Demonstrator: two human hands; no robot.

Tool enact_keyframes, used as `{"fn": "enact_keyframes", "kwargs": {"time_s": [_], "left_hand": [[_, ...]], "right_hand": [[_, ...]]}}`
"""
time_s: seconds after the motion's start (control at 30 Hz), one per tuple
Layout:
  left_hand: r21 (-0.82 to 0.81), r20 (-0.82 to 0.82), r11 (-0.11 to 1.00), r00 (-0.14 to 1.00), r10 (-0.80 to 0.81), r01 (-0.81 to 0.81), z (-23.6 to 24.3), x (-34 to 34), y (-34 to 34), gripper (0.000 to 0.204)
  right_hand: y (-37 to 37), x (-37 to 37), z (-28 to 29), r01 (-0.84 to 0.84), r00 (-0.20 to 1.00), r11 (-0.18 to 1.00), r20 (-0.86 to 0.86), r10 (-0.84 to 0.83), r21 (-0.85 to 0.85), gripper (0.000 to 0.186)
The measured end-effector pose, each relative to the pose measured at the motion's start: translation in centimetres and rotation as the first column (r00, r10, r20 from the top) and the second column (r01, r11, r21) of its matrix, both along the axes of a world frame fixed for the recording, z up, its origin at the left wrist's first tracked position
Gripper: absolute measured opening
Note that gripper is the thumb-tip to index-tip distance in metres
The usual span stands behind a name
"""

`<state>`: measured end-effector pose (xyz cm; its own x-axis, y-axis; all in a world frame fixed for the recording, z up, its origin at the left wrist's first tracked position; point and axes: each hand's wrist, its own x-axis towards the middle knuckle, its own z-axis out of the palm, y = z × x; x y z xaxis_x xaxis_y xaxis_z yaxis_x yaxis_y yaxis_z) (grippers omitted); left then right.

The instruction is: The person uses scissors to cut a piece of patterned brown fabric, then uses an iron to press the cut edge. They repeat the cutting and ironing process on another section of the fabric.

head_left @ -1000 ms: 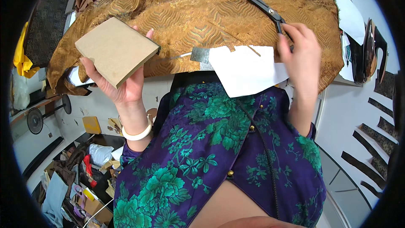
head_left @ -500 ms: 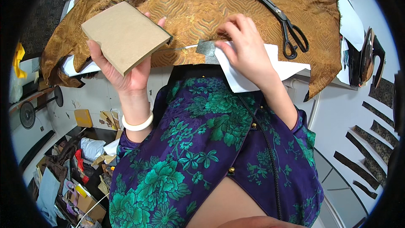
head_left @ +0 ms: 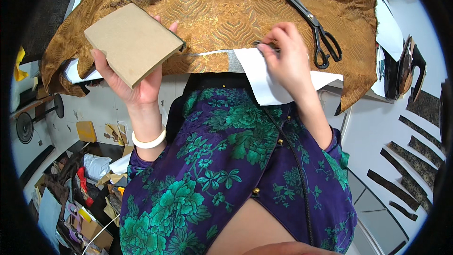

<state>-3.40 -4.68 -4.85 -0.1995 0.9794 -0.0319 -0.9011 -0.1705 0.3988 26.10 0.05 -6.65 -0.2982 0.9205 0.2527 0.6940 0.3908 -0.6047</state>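
Note:
A tan, thick rectangular block like a small cardboard box (head_left: 132, 42), with a dark edge at its right corner, rests tilted in my left hand (head_left: 144, 87), the fingers wrapped round it from beneath. My right hand (head_left: 290, 61) is pinched on a small dark scrap (head_left: 260, 43), mostly hidden by the fingers. Under that hand lies white paper (head_left: 262, 85), overhanging the front edge of the table. Beside the paper shows a narrow grey patch (head_left: 234, 62). Gold-brown patterned fabric (head_left: 212, 16) covers the tabletop beneath.
Large black scissors (head_left: 310, 19) lie on the fabric at the right, blades pointing away. Farther right stands an iron (head_left: 415, 68). Several dark fabric strips (head_left: 394, 189) are on the white surface at right. Scraps and bags (head_left: 96, 167) are heaped at lower left.
My right hand has lifted the dark scrap off the white paper's left edge and moved slightly right with it. My left hand still holds the block in nearly the same place.

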Motion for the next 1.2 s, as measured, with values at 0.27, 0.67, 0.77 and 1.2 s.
{"fn": "enact_keyframes", "kwargs": {"time_s": [0.27,0.67,0.77,1.2], "left_hand": [[0.104,0.008,0.994,1.0,0.023,-0.024,0.9,-1.5,0.6,0.09],[0.173,-0.087,0.985,0.996,0.01,0.005,0.1,-2.5,0.3,0.097],[0.04,-0.191,0.999,0.981,0.038,-0.031,1.8,-0.1,1.0,0.093],[0.001,0.293,0.987,0.943,-0.155,0.162,-1.6,0.2,0.3,0.059]], "right_hand": [[-0.4,-0.1,0.2,-0.101,0.981,0.992,-0.172,0.088,-0.07,0.019],[-6.5,9.4,13.1,-0.155,0.946,0.972,0.257,0.198,-0.178,0.044],[-3.6,1.0,6.2,-0.391,0.92,0.919,0.007,0.391,-0.05,0.039],[-1.5,-2.4,0.6,-0.465,0.878,0.871,0.208,0.432,0.156,0.021]]}}
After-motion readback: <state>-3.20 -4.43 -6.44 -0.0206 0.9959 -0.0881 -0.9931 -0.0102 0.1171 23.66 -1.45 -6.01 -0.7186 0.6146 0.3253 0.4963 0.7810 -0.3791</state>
